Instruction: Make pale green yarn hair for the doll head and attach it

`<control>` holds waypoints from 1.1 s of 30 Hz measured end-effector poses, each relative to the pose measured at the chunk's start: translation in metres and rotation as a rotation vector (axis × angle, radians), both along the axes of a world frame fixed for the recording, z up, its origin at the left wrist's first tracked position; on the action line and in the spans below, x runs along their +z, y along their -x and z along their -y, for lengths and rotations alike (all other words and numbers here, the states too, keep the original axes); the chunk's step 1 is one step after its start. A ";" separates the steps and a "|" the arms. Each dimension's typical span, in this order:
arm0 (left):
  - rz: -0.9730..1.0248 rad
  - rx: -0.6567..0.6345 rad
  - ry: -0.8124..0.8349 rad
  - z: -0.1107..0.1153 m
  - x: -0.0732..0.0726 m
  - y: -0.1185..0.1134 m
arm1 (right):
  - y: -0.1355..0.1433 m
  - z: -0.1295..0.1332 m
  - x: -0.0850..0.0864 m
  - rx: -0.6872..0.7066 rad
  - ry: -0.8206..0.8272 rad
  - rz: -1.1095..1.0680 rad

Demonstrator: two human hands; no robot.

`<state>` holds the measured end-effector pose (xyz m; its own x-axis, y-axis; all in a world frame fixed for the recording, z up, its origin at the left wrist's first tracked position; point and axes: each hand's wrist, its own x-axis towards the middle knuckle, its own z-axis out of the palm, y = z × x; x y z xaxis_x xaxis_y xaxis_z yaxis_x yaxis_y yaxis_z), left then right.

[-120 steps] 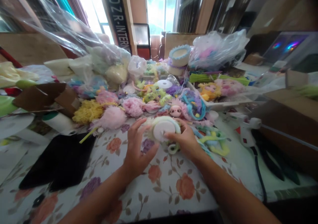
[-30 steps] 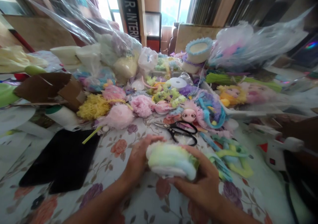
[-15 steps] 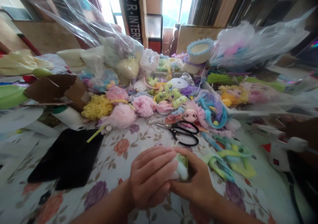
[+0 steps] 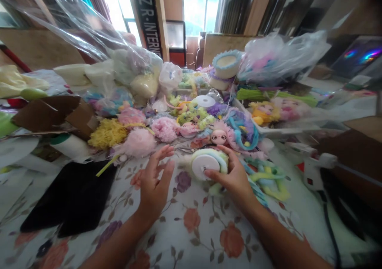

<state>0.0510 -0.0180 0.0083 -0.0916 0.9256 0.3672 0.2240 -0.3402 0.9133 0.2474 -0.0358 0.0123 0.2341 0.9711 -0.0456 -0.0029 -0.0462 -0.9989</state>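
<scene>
My right hand (image 4: 234, 173) grips a round white disc wrapped in fuzzy pale green and blue strips (image 4: 205, 166), thumb on the disc's face near its middle and fingers behind the rim. To the left, my left hand (image 4: 158, 177) is apart from it, fingers spread and holding nothing. Behind the disc, the scissors (image 4: 187, 150) are mostly hidden. A doll head with pink hair (image 4: 219, 137) lies just beyond. Loose fuzzy green and blue strips (image 4: 273, 181) lie right of my right hand.
On the flowered tablecloth (image 4: 191, 237), a black flat pad (image 4: 71, 197) lies left. Pink pompoms (image 4: 139, 142) and yellow fluff (image 4: 108, 134) sit behind it, near a cardboard box (image 4: 56, 114). A white hot glue gun (image 4: 316, 169) with a cord stands right, and plastic bags (image 4: 283, 58) are piled farther back.
My hands were together around the fuzzy piece; now the left has let go and moved left. My right hand has raised the piece and turned its white disc into view, covering the scissors.
</scene>
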 end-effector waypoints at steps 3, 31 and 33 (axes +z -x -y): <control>-0.101 -0.108 0.021 0.002 0.008 0.003 | -0.005 -0.006 -0.003 -0.009 -0.096 0.111; -0.212 -0.388 0.272 -0.001 0.000 -0.001 | 0.002 0.007 0.001 0.278 -0.343 0.360; -0.083 -0.401 0.346 0.001 0.002 -0.003 | 0.001 0.004 -0.002 0.216 -0.315 0.297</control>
